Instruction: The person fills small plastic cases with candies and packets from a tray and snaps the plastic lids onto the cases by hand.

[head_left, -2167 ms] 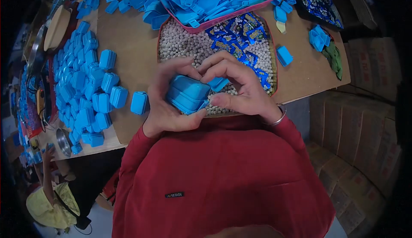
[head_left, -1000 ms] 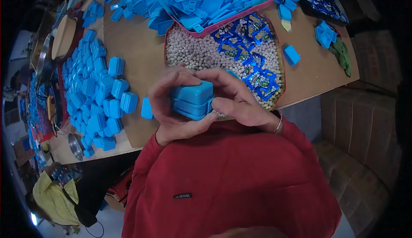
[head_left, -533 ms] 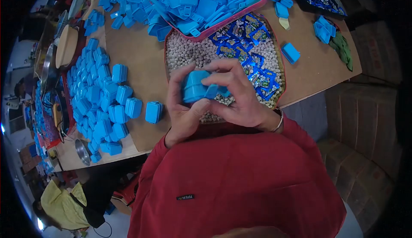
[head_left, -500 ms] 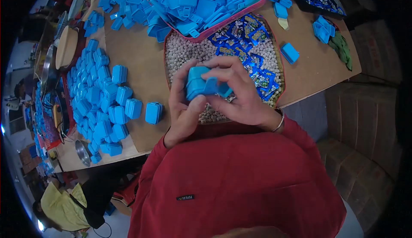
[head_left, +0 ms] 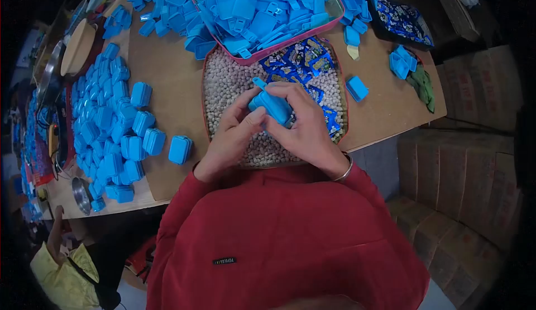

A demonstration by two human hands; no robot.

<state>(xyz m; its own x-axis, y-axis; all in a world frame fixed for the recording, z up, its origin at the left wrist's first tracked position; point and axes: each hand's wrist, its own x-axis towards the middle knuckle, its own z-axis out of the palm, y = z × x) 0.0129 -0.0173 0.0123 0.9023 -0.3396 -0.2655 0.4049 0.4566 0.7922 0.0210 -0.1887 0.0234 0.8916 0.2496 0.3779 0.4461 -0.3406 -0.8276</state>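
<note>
A small blue plastic case (head_left: 273, 107) is between my hands, tilted, with a blue tab sticking out at its upper left. My left hand (head_left: 231, 137) pinches its left side with thumb and fingers. On its right side, my right hand (head_left: 306, 123) has its fingers curled over the top and its thumb below. Under both hands lies a red-rimmed tray (head_left: 344, 106) of small whitish balls (head_left: 226, 78), with blue printed packets (head_left: 304, 58) on its upper right part. Whether the case is fully closed is hard to tell.
Closed blue cases (head_left: 109, 114) are heaped at the left, one (head_left: 180, 149) apart. A pink-rimmed bin (head_left: 279, 46) of blue pieces stands behind the tray. At the right are a black tray (head_left: 385, 35) of packets, a green cloth (head_left: 422, 89) and cartons (head_left: 441, 159). A co-worker's yellow garment (head_left: 61, 276) shows lower left.
My hands have turned the blue case to a new tilt, and its tab now points up and left. The view has shifted, so the table's contents appear moved left.
</note>
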